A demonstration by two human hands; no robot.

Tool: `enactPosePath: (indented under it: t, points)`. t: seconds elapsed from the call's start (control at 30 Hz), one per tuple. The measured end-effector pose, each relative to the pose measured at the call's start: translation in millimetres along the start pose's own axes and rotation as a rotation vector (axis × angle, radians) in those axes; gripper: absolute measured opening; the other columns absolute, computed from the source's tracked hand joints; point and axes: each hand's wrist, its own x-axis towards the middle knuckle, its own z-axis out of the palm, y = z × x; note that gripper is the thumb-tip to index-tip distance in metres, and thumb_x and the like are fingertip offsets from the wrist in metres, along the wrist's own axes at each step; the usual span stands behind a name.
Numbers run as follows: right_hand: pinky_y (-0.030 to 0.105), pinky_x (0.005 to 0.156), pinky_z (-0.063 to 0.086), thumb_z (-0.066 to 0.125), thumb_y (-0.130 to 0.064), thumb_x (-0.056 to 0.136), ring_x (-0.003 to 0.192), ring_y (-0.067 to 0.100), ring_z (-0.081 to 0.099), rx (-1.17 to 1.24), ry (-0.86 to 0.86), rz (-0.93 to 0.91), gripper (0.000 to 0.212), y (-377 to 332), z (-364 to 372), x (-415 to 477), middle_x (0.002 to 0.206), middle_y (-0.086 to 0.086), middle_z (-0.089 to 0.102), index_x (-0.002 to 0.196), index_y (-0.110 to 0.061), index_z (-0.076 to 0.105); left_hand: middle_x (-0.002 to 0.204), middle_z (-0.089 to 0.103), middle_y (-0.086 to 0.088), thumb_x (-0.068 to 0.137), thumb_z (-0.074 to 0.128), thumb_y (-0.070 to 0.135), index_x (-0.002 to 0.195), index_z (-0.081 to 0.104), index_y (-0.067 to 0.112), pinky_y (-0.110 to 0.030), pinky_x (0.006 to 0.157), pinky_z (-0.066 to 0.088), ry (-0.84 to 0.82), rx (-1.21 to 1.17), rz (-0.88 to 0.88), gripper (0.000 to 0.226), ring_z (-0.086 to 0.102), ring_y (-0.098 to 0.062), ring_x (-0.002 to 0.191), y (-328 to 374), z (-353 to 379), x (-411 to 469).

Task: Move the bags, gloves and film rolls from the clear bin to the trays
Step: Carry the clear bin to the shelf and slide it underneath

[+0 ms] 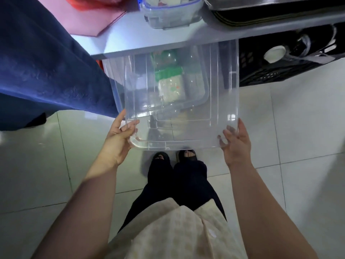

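I hold the clear bin (222,94) out in front of me, below the front edge of the grey table (149,40). Nothing lies inside it that I can see; the plastic shows only what is behind it. My left hand (117,139) grips the near left corner, fingers curled over the rim. My right hand (237,143) grips the near right corner, its fingertips showing through the plastic. A dark tray with a metal rim (270,14) sits on the table at the top right, mostly cut off.
A clear box with a blue lid (168,15) stands on the table. Bottles with green labels (168,77) stand under the table behind the bin, beside a black crate (280,71). Blue cloth (46,62) hangs at left. My feet (173,157) stand on white tiles.
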Motion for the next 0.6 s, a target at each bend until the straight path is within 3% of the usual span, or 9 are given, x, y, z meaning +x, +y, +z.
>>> enactPosePath:
  t: [0.1,0.23,0.33,0.47,0.53,0.6]
  points:
    - [0.039,0.094,0.051,0.055,0.001,0.092,0.118,0.018,0.053,-0.104,-0.079,-0.050,0.061,-8,33,15,0.129,0.006,0.049,0.141,-0.031,0.039,0.118,0.064,0.002,0.099,0.048,0.009,0.142,0.040,0.036,-0.037,0.087,0.047,0.100,0.171,0.160,0.051,0.055,-0.015,0.099,10,-3,1]
    - [0.032,0.104,0.040,0.052,-0.003,0.094,0.127,0.011,0.045,-0.293,-0.125,-0.173,0.060,-9,79,44,0.147,0.002,0.039,0.145,-0.027,0.031,0.141,0.052,0.005,0.101,0.043,0.013,0.145,0.036,0.036,-0.045,0.110,0.036,0.253,0.422,0.286,0.050,0.050,-0.013,0.124,22,-8,23]
    - [0.025,0.106,0.028,0.053,-0.006,0.094,0.126,0.001,0.032,-0.391,-0.113,-0.219,0.059,-7,108,74,0.153,-0.004,0.029,0.145,-0.027,0.031,0.141,0.050,0.000,0.098,0.043,0.014,0.145,0.035,0.035,-0.043,0.113,0.033,0.327,0.529,0.327,0.052,0.046,-0.021,0.129,30,-9,52]
    - [0.027,0.104,0.027,0.053,-0.016,0.095,0.127,0.004,0.031,-0.530,-0.124,-0.252,0.055,-5,128,108,0.153,-0.004,0.028,0.142,-0.034,0.034,0.137,0.051,-0.011,0.098,0.046,0.018,0.144,0.036,0.037,-0.043,0.111,0.035,0.392,0.586,0.265,0.051,0.049,-0.028,0.125,34,-14,86]
    - [0.030,0.106,0.029,0.055,-0.020,0.094,0.130,0.006,0.031,-0.584,-0.120,-0.269,0.054,-6,127,117,0.153,-0.004,0.030,0.142,-0.036,0.035,0.136,0.055,-0.008,0.098,0.048,0.015,0.144,0.039,0.029,-0.044,0.109,0.039,0.319,0.505,0.279,0.048,0.053,-0.025,0.123,30,-14,88]
    - [0.031,0.105,0.032,0.057,-0.021,0.093,0.133,0.010,0.033,-0.637,-0.131,-0.262,0.056,-7,120,120,0.151,-0.005,0.033,0.141,-0.037,0.035,0.126,0.059,-0.002,0.097,0.053,0.015,0.141,0.040,0.026,-0.045,0.102,0.046,0.359,0.326,0.255,0.047,0.058,-0.022,0.115,24,-11,82]
